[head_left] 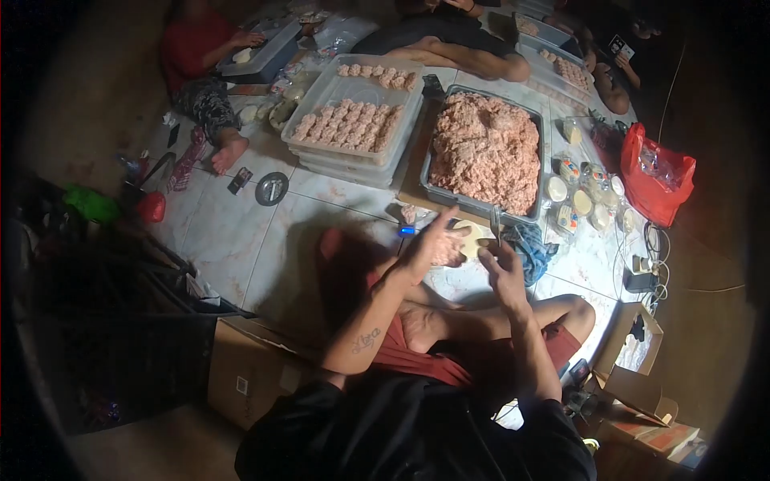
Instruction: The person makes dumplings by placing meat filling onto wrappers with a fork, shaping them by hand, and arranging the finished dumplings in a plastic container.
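Observation:
My left hand [427,247] is curled round some pink meat mixture [449,250], its index finger and thumb apart. My right hand [505,271] is closed on a thin metal utensil [496,224] that points up toward the big tray. Between the hands shows a pale round item [472,239], partly covered by fingers. Just beyond is a grey tray [427,192] heaped with minced meat [485,152]. To its left, a clear plastic tray [325,86] on a stack holds rows of meat balls [345,127].
A blue cloth [531,252] lies right of my right hand. Packaged pale rounds [579,200] and a red bag [658,176] are farther right. A small blue object [407,231] sits near my left hand. Other people sit beyond the trays; a cardboard box [630,349] stands right.

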{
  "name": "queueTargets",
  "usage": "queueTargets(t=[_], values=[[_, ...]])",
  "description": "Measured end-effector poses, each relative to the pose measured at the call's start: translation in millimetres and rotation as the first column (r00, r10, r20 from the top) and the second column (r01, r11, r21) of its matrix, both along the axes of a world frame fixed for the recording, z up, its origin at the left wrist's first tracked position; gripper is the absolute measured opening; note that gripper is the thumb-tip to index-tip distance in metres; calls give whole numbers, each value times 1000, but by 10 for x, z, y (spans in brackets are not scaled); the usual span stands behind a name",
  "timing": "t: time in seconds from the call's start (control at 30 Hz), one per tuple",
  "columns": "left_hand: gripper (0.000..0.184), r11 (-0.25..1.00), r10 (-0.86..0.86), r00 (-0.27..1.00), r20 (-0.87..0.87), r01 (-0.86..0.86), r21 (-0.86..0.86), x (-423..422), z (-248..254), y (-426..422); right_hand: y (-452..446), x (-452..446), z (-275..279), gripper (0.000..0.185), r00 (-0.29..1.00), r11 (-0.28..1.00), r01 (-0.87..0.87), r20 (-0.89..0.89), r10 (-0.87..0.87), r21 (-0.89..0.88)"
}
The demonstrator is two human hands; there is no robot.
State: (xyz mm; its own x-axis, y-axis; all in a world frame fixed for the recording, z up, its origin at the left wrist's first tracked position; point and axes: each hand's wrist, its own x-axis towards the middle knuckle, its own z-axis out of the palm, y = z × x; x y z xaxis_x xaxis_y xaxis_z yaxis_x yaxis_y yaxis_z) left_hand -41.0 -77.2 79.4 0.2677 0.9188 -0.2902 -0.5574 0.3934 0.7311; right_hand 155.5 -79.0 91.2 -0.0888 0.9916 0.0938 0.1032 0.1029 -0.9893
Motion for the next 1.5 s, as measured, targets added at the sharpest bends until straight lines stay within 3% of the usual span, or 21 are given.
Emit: queueTargets(t=[0.07,0.1,0.17,0.23,0.3,0.4,0.43,0.53,0.67,0.73,0.8,0.87,0.93,1.0,1.03,1.13,1.17,1.27,1.33,1.4,1.5], values=[[69,984,-77,978,-193,106,145,59,212,-28,13,-7,128,16,961,861,-278,-111,255,-426],[68,954,-67,961,-267,140,265,59,198,-20,-14,-38,224,16,950,877,-310,-92,298,-366],[73,960,-249,963,106,231,159,-203,481,-101,-96,-68,620,17,938,874,-334,-213,273,-353],[59,837,-345,869,-355,456,304,-346,482,-44,-148,-14,852,19,905,863,-371,-341,254,-341],[55,601,64,567,-821,636,485,-138,491,-141,-129,-93,756,20,928,910,-330,-262,264,-252],[51,750,225,707,-670,313,582,61,-203,-187,-116,-45,706,28,969,971,-224,92,231,-78],[39,767,291,577,-763,337,546,32,224,-255,-131,-19,692,27,989,983,-148,14,150,-108],[25,656,543,521,-659,226,720,31,26,-129,-161,149,300,25,990,990,-37,-138,19,-134],[26,821,425,541,-725,107,561,146,280,-41,-446,102,-333,23,867,846,-282,-499,23,-452],[31,839,397,601,-694,69,540,190,271,-35,-467,87,-333,25,842,847,-363,-527,119,-388],[38,842,372,702,-608,22,540,199,195,-47,-363,131,-303,25,907,905,-318,-369,203,-282],[45,695,480,366,-797,396,600,171,167,-27,-247,175,71,23,931,966,-253,283,229,51],[47,769,421,405,-811,315,556,161,227,-60,-113,319,220,21,829,949,-279,535,161,147],[52,884,325,488,-810,148,444,122,297,-65,-132,313,315,19,846,982,-134,531,45,130],[50,791,380,597,-707,186,583,55,293,-36,-132,318,194,19,845,982,-137,532,46,133],[47,769,492,382,-782,230,596,-44,174,-48,-309,309,-131,20,978,955,-187,-131,160,-230],[46,809,477,606,-636,-21,587,41,93,-55,-385,270,-144,21,953,913,-249,-253,170,-323],[46,765,477,795,-375,-165,623,161,-60,-45,-507,59,-216,21,868,853,-380,-456,196,-356],[37,721,461,719,-520,39,692,268,-50,-124,-562,-203,-129,20,912,934,-172,-409,30,-313],[37,680,632,458,-625,60,731,258,-159,-106,-432,-52,-1,26,962,980,-135,256,94,148],[49,762,536,538,-651,24,647,173,281,-92,-402,118,-2,21,972,994,-51,232,28,93]])
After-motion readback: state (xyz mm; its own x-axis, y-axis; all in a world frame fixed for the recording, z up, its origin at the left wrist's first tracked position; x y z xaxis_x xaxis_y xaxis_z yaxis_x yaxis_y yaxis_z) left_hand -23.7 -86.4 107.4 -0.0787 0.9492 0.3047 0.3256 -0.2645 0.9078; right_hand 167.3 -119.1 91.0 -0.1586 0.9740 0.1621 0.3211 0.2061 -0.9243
